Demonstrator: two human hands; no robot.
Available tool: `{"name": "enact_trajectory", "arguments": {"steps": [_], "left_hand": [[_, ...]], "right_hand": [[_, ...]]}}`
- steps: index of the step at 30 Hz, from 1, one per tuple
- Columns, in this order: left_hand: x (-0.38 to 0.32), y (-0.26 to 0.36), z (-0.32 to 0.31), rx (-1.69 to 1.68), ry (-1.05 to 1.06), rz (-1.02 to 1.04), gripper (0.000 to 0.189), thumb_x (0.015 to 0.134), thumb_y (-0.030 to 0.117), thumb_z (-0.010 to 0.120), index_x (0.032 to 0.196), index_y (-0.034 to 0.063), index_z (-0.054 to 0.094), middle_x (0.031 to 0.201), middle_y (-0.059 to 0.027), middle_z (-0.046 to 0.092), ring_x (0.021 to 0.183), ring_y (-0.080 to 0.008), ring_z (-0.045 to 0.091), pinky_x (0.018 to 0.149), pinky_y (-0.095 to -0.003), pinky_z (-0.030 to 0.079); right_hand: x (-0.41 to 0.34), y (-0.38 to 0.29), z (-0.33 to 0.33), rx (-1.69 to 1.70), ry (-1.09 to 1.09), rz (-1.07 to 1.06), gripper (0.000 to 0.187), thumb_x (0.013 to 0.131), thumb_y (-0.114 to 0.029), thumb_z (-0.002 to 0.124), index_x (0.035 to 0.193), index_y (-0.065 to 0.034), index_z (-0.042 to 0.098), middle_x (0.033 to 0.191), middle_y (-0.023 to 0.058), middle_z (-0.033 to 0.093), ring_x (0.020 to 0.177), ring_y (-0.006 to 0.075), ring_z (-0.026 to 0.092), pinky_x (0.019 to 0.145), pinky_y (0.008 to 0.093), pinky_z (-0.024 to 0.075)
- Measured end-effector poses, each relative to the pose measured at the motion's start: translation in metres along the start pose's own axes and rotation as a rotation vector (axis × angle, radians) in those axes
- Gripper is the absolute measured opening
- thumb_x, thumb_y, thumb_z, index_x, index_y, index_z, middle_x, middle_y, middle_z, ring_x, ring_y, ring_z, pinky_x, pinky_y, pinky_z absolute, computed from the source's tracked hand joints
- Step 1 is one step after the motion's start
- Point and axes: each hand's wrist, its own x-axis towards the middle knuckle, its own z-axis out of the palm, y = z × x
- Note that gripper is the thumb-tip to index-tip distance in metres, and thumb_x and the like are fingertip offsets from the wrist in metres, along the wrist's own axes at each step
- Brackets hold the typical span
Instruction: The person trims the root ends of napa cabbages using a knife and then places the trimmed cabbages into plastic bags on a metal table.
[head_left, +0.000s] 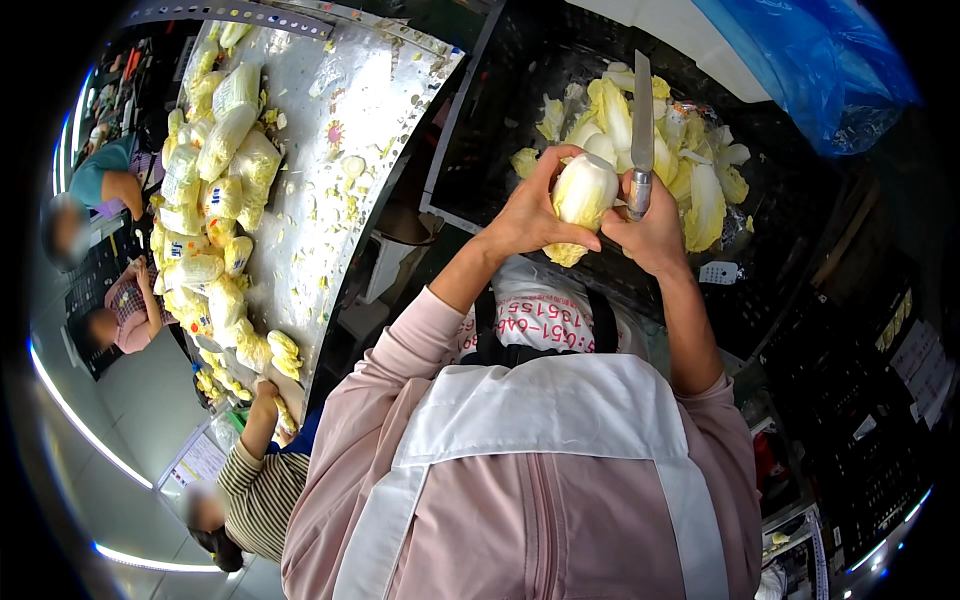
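Note:
My left hand (529, 206) grips a small napa cabbage (583, 196), its pale cut base pointing up and away from me and its yellow leaf end towards me. In my right hand (651, 229) is a knife (642, 112) with a metal handle, its broad blade pointing away from me. The fingertips of that hand are at the cabbage's right side; whether they touch it I cannot tell. Below and beyond both hands, loose cabbage leaves (705, 199) lie heaped in a black plastic crate (480, 112).
To the left stands a metal table (300, 180) with a long row of bagged napa cabbages (225, 139) and scattered leaf scraps. A co-worker in a striped sleeve (262, 495) reaches to its near end. Blue plastic film (817, 67) hangs at upper right; black crates (832, 405) stand at right.

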Motion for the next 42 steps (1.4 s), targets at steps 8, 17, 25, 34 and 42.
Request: {"name": "enact_trajectory", "arguments": {"steps": [8, 17, 25, 34, 42], "left_hand": [[0.000, -0.006, 0.002, -0.013, 0.018, -0.017, 0.088, 0.048, 0.022, 0.086, 0.118, 0.0067, 0.034, 0.105, -0.0076, 0.047, 0.101, -0.0164, 0.045, 0.088, -0.0292, 0.038], [-0.005, -0.009, 0.003, -0.285, 0.052, -0.116, 0.076, 0.062, 0.010, 0.076, 0.124, 0.0061, 0.032, 0.111, -0.0063, 0.046, 0.105, -0.0149, 0.044, 0.090, -0.0281, 0.036], [-0.009, -0.014, -0.014, -0.967, 0.265, -0.168, 0.062, 0.070, 0.016, 0.063, 0.125, 0.0055, 0.035, 0.101, -0.0114, 0.051, 0.091, -0.0274, 0.054, 0.085, -0.0391, 0.043], [-0.006, -0.002, -0.018, -0.134, 0.177, -0.042, 0.046, 0.062, 0.005, 0.070, 0.102, 0.0070, 0.049, 0.096, -0.0034, 0.054, 0.084, -0.0186, 0.056, 0.077, -0.0298, 0.045], [0.000, 0.014, -0.004, 0.477, 0.177, 0.024, 0.038, 0.056, 0.008, 0.071, 0.090, 0.0013, 0.054, 0.080, -0.0096, 0.057, 0.070, -0.0198, 0.057, 0.065, -0.0282, 0.045]], "right_hand": [[-0.002, -0.002, 0.002, -0.112, 0.058, 0.051, 0.023, 0.062, -0.004, 0.062, 0.079, -0.0036, 0.047, 0.068, -0.0025, 0.045, 0.060, 0.0062, 0.042, 0.056, 0.0223, 0.0385], [0.002, 0.012, 0.003, -0.029, 0.207, 0.061, 0.019, 0.064, 0.002, 0.053, 0.080, -0.0044, 0.044, 0.069, 0.0018, 0.051, 0.053, 0.0066, 0.039, 0.049, 0.0221, 0.0359], [-0.001, 0.010, -0.026, 0.199, 0.241, 0.148, 0.019, 0.072, 0.005, 0.047, 0.088, -0.0017, 0.039, 0.088, 0.0195, 0.060, 0.066, 0.0188, 0.060, 0.061, 0.0285, 0.0478], [-0.012, 0.009, -0.043, -0.924, 0.214, -0.359, 0.034, 0.078, -0.031, 0.061, 0.091, -0.0011, 0.051, 0.074, 0.0136, 0.060, 0.059, 0.0305, 0.059, 0.054, 0.0348, 0.0469], [-0.020, -0.012, -0.011, -0.949, 0.007, -0.619, 0.037, 0.073, -0.043, 0.061, 0.076, -0.0077, 0.048, 0.059, 0.0053, 0.051, 0.049, 0.0232, 0.056, 0.041, 0.0341, 0.0436]]}}
